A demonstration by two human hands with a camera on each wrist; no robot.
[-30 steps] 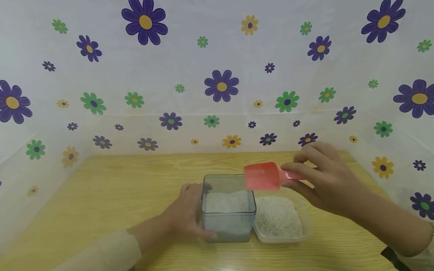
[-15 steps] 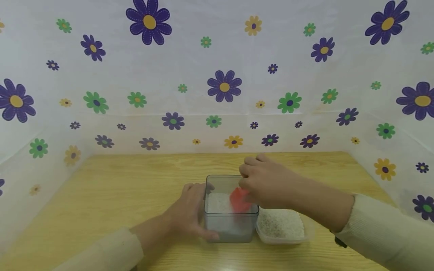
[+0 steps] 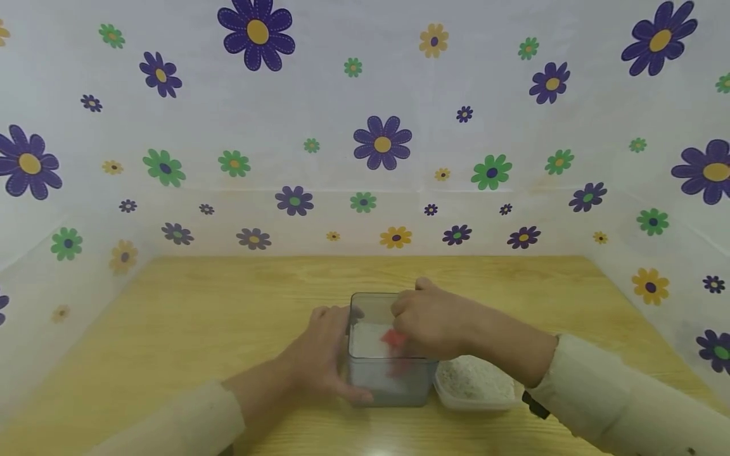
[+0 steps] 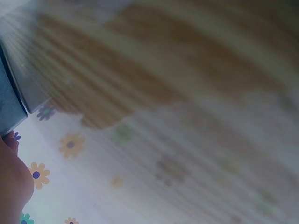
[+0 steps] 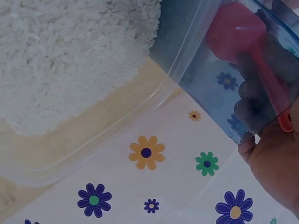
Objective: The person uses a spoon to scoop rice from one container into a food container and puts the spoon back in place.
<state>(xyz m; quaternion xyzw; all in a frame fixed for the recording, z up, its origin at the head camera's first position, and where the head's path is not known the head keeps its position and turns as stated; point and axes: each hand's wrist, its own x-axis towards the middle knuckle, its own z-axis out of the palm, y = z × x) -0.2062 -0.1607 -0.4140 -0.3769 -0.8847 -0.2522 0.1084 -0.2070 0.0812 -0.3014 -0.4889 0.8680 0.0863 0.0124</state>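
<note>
A see-through blue-grey square container [image 3: 393, 386] stands on the table with white rice [image 3: 367, 342] inside. My left hand [image 3: 324, 354] grips its left side, thumb along the front and fingers toward the back. Over the container's right part, my right hand [image 3: 436, 323] holds a red scoop [image 3: 393, 339] by the handle, dipped inside the walls. Through the bluish wall in the right wrist view, the scoop's bowl [image 5: 236, 32] points away from the fingers. To the right, partly under my right forearm, sits a clear plastic tub [image 3: 476, 404] of rice [image 5: 70, 60].
The table [image 3: 228, 304] has a light wood-grain top. Behind it and along both sides hangs a white sheet [image 3: 319, 107] printed with purple, green and yellow flowers. The tub stands right beside the container's right wall.
My right hand has moved left from over the tub into the container with the scoop, tilting it downward. The left hand has kept its grip on the container.
</note>
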